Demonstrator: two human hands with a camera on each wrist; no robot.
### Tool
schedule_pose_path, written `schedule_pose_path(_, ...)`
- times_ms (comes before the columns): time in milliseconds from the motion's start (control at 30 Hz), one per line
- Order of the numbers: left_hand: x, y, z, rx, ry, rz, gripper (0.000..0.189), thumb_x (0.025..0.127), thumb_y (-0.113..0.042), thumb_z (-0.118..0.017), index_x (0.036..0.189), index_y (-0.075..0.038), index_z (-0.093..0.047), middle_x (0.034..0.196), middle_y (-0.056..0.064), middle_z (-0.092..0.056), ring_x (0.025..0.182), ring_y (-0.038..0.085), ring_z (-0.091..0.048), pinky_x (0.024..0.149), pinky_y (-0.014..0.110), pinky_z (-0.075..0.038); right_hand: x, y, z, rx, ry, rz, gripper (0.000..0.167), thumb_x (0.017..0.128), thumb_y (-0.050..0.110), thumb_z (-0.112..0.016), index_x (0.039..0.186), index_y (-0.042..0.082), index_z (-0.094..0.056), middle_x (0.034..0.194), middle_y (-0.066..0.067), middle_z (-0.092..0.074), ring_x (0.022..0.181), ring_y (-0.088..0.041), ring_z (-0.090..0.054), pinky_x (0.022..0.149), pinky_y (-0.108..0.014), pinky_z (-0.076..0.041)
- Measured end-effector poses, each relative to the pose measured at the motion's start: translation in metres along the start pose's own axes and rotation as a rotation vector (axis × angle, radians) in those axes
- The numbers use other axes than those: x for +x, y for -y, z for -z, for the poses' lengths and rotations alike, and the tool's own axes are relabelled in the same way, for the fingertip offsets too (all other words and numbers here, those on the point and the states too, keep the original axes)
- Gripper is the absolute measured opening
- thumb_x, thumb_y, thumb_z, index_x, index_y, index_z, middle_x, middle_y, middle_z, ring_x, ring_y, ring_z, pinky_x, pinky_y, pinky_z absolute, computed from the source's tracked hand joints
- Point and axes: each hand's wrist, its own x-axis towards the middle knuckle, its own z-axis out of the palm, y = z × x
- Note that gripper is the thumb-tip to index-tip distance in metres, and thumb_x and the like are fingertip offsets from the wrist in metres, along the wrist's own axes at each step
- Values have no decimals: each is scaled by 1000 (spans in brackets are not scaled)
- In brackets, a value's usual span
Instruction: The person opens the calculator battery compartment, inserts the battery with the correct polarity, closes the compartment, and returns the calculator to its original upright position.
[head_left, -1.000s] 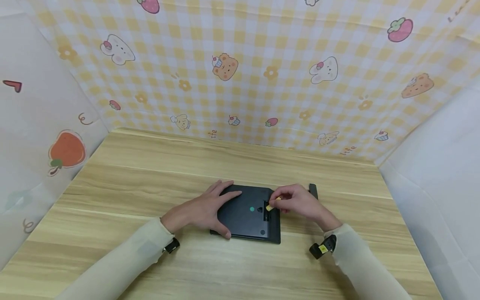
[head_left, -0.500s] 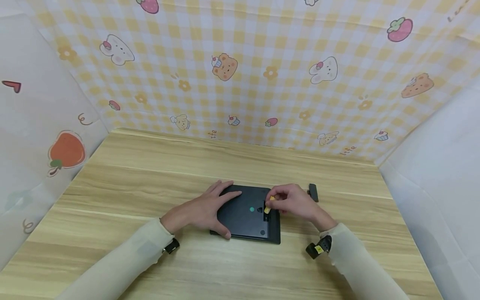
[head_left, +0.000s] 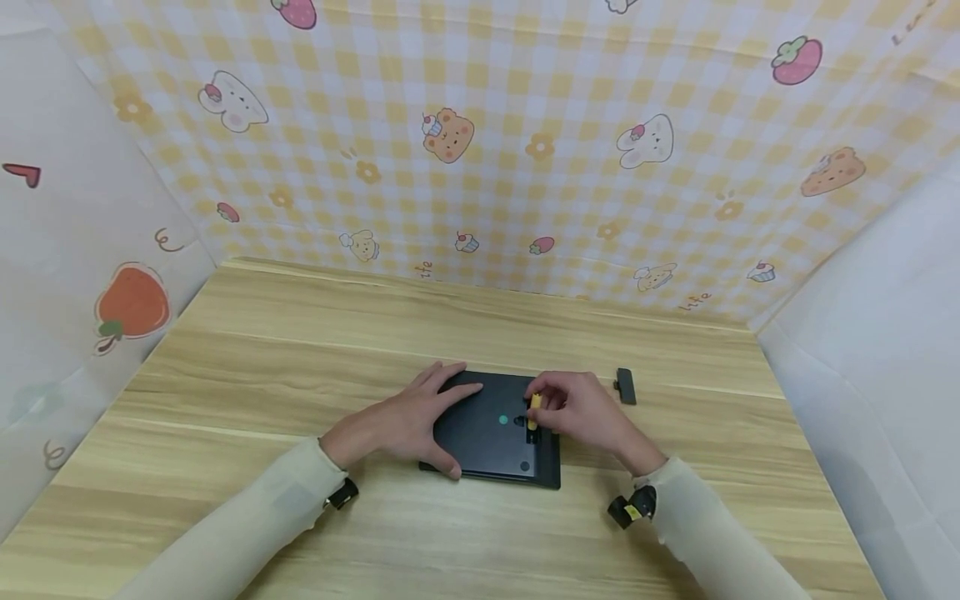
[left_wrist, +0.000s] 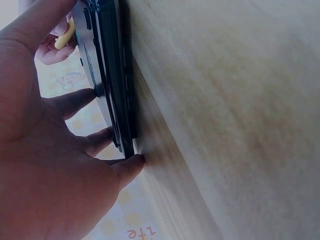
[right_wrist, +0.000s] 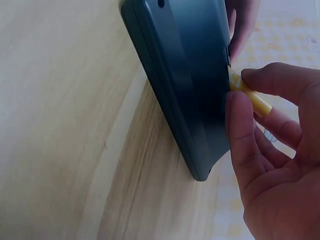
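A flat black device (head_left: pixel 483 442) with rubber feet lies on the table, its open battery compartment (head_left: pixel 532 437) near the right end. My left hand (head_left: pixel 408 421) rests on its left part, fingers spread and thumb at the near edge; in the left wrist view, fingertips touch the device's edge (left_wrist: pixel 112 75). Between thumb and fingers, my right hand (head_left: pixel 585 412) pinches a yellow battery (head_left: pixel 535 410) over the compartment. The right wrist view shows the battery (right_wrist: pixel 260 104) tilted, one end against the device (right_wrist: pixel 187 65). The compartment's inside is mostly hidden by my right fingers.
A small black battery cover (head_left: pixel 626 387) lies on the wooden table (head_left: pixel 337 317) right of the device, beyond my right hand. A yellow checked cloth (head_left: pixel 525 100) hangs along the back edge, with pale cloth sides left and right.
My right hand has shifted slightly left, turning the battery from slanted to nearly in line with the compartment. The cover has come into full view. My left hand stays put.
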Motion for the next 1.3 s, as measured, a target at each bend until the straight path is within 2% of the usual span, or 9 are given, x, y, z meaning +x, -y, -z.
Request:
schedule_pose_path(433, 0, 1, 0, 5, -4, -2, 117, 79, -53, -99, 174, -21, -38, 183, 11, -11, 167, 47, -3, 122, 70, -33, -2, -1, -5, -28, -52, 9, 25, 96, 7, -85, 119, 7, -78, 86, 9, -69, 75, -10, -65, 66, -29, -56)
schedule_pose_path(633, 0, 1, 0, -7, -2, 7, 117, 78, -53, -99, 174, -23, -38, 184, 9, -10, 167, 45, -1, 124, 68, -31, -4, -1, -7, -8, -50, -38, 28, 96, 9, -85, 123, 10, -77, 89, 8, -68, 78, -12, -66, 68, -29, -57)
schedule_pose_path(1300, 0, 1, -1, -5, -7, 2, 117, 79, -53, -99, 174, -22, -38, 184, 9, -10, 168, 45, -1, 123, 68, -33, -13, 1, -8, 7, -90, -33, 26, 94, 5, -88, 117, 10, -77, 95, 5, -69, 83, -12, -68, 75, -29, -60)
